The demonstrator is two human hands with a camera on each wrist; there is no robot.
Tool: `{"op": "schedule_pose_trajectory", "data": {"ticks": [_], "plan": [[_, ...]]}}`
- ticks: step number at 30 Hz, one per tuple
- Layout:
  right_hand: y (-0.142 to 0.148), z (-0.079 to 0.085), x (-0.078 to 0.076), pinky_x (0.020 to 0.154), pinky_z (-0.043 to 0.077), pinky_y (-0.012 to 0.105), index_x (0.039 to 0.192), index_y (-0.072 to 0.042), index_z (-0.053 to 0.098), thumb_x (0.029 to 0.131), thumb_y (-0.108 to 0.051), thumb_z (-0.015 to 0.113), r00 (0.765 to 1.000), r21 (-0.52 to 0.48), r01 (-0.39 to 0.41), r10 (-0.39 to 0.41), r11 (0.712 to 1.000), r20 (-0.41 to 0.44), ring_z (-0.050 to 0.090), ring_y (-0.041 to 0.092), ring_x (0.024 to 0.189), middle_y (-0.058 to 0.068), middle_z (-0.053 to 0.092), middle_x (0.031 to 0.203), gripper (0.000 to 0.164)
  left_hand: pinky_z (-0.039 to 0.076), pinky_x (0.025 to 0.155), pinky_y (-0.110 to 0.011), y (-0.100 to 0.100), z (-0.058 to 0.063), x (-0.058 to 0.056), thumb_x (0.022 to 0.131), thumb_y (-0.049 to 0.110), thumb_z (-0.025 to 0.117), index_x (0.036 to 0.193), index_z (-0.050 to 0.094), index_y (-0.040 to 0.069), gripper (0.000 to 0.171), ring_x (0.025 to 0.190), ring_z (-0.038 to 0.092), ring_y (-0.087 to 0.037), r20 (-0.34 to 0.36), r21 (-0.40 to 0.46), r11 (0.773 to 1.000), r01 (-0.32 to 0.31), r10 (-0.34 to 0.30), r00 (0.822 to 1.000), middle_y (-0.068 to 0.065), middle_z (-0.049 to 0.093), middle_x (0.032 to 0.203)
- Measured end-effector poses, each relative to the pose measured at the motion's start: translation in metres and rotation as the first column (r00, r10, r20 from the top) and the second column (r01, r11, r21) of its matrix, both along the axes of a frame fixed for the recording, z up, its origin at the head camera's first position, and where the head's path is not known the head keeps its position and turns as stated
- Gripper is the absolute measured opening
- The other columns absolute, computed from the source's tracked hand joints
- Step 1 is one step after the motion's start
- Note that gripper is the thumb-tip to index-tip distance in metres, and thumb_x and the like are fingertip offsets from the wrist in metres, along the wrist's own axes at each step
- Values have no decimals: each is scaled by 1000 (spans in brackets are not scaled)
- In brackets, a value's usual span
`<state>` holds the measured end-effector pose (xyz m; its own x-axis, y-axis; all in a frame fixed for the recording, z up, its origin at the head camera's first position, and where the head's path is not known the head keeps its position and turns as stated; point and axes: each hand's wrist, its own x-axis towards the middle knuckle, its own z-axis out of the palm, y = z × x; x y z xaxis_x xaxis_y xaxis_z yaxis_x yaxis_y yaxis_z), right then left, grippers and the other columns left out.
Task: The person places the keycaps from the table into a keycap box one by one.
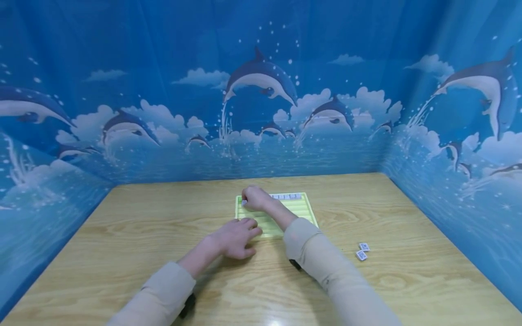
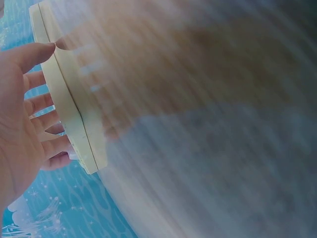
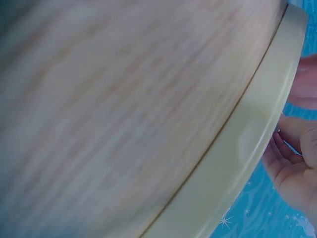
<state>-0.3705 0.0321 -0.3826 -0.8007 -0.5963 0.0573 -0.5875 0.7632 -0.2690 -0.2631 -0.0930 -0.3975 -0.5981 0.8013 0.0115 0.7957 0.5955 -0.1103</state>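
A pale yellow-green ridged tray (image 1: 267, 225) lies on the table, with a row of small white tiles (image 1: 287, 196) along its far edge. At the tray's far left corner my right hand (image 1: 257, 198) pinches a small white tile (image 1: 244, 203), mostly covered by the fingers. My left hand (image 1: 238, 237) rests at the near left corner of the tray, its fingers spread and touching the edge. In the left wrist view, the left hand (image 2: 22, 119) has its thumb against the tray's pale side (image 2: 69, 99). The right wrist view shows curled fingers of the right hand (image 3: 297, 163) behind the tray's rim.
Two loose white tiles, one (image 1: 364, 246) just behind the other (image 1: 361, 255), lie on the wooden table (image 1: 134, 235) right of the tray. A blue dolphin-print curtain (image 1: 171, 90) stands along the back and both sides of the table.
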Motion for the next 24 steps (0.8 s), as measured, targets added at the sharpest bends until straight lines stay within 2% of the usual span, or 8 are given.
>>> {"op": "schedule_pose_trajectory", "data": {"ticks": [7, 13, 24], "plan": [[-4, -1, 0, 64, 45, 25, 89, -4, 64, 87, -8, 62, 1000, 10, 13, -13, 1000, 19, 52, 16, 73, 3, 58, 80, 5, 45, 83, -37, -1, -1, 0, 84, 40, 59, 120, 53, 14, 45, 108, 47, -21, -30, 17, 1000, 19, -18, 999, -5, 49, 113], [-6, 0, 2, 58, 40, 24, 88, -4, 63, 88, -8, 60, 1000, 30, 2, -3, 1000, 20, 47, 15, 68, 3, 56, 78, 5, 45, 84, -38, -1, -1, 1, 84, 41, 58, 122, 53, 14, 46, 110, 47, -22, -19, 10, 1000, 9, -9, 1000, -5, 49, 115], [-8, 0, 2, 64, 43, 26, 93, -4, 64, 89, -11, 60, 1000, 59, 2, -2, 998, 2, 51, 16, 75, 3, 58, 84, 8, 45, 86, -39, -1, 2, 2, 85, 41, 58, 123, 52, 15, 46, 113, 46, -22, -3, 3, 1000, 1, -1, 1000, -5, 49, 117]]}}
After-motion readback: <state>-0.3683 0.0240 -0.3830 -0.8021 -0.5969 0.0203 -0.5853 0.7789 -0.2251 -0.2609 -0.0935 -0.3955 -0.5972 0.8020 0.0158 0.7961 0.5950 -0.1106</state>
